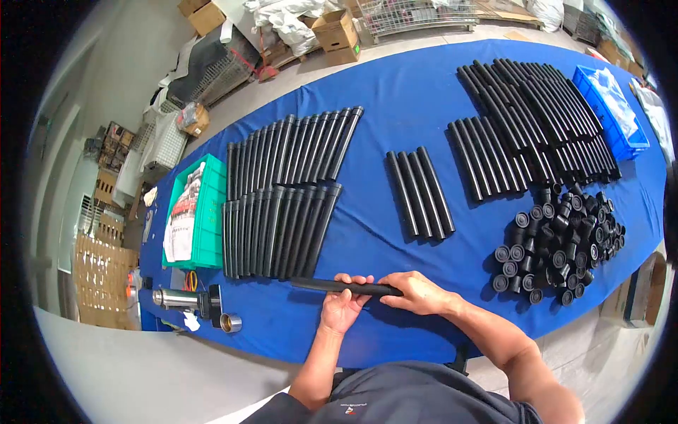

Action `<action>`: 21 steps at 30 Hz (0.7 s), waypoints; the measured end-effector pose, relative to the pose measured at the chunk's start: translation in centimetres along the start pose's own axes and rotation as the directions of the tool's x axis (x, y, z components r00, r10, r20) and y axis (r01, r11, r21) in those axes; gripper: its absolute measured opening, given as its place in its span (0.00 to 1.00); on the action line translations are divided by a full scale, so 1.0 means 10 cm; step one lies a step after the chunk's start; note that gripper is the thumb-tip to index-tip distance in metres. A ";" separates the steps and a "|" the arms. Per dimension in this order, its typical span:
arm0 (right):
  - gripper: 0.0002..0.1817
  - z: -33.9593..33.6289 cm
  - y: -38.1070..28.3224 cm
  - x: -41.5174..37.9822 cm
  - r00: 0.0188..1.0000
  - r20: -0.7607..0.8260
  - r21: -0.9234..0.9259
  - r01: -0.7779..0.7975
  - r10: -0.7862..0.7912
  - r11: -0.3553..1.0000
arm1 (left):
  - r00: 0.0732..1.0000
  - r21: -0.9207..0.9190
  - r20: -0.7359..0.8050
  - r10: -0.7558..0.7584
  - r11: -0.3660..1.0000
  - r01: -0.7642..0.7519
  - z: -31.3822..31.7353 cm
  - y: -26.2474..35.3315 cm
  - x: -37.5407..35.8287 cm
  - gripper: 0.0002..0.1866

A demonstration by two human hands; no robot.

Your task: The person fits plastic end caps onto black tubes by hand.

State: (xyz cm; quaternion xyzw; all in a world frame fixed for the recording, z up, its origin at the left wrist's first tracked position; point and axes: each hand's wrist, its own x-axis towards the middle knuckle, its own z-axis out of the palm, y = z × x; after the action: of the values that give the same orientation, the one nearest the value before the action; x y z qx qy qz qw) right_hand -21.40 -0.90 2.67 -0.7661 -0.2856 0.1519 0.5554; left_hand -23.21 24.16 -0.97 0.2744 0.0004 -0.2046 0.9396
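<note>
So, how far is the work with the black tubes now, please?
Partway, it seems. The two left-side rows look done, with wider, cap-like ends. The left hand and right hand hold one tube, its right end hidden. Four middle tubes, the larger right-side group and many loose caps appear not yet used.

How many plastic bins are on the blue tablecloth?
2: the green bin on the left, beside rows of black tubes, and the blue bin at the far right.
</note>
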 end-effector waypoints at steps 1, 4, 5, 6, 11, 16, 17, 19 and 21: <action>0.21 -0.02 -0.03 0.00 1.000 0.006 -0.005 -0.005 0.005 1.000 | 1.000 0.002 0.001 0.002 1.000 -0.002 0.00 0.00 0.00 0.15; 0.18 0.00 -0.07 -0.01 0.999 -0.029 -0.042 0.012 -0.013 0.999 | 1.000 0.022 0.024 -0.004 1.000 0.003 0.01 0.01 0.00 0.14; 0.19 0.00 -0.07 -0.01 1.000 -0.019 -0.022 -0.011 0.011 1.000 | 1.000 0.018 0.018 -0.004 1.000 0.004 0.02 0.01 0.00 0.14; 0.19 -0.01 -0.08 -0.01 0.999 -0.010 -0.002 -0.033 0.033 0.999 | 1.000 0.016 0.015 -0.007 1.000 0.006 0.03 0.01 0.00 0.14; 0.20 -0.03 -0.05 0.02 0.998 0.007 0.074 -0.055 0.055 0.996 | 1.000 0.002 0.008 -0.014 1.000 0.014 0.01 0.00 0.00 0.14; 0.22 0.04 -0.05 0.01 0.998 -0.045 0.062 -0.041 0.044 0.997 | 1.000 -0.003 0.013 0.000 1.000 0.000 0.01 0.01 -0.01 0.14; 0.22 0.04 -0.04 0.01 0.998 -0.049 0.040 -0.026 0.028 0.999 | 1.000 0.002 0.018 0.003 1.000 -0.003 0.01 0.01 0.00 0.14; 0.22 0.03 -0.03 0.01 0.999 -0.054 -0.005 0.005 -0.005 1.000 | 1.000 0.013 0.026 0.011 1.000 -0.011 0.02 0.00 0.00 0.14; 0.21 -0.03 -0.09 0.00 0.999 -0.012 0.026 -0.052 0.052 0.998 | 0.999 0.008 0.052 -0.003 1.000 0.003 0.00 0.00 0.02 0.14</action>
State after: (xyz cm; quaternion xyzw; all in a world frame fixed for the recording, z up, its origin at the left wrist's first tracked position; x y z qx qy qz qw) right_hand -21.46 -0.87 3.57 -0.7671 -0.2602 0.1650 0.5626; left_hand -23.06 24.09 -1.01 0.2730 -0.0243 -0.2129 0.9378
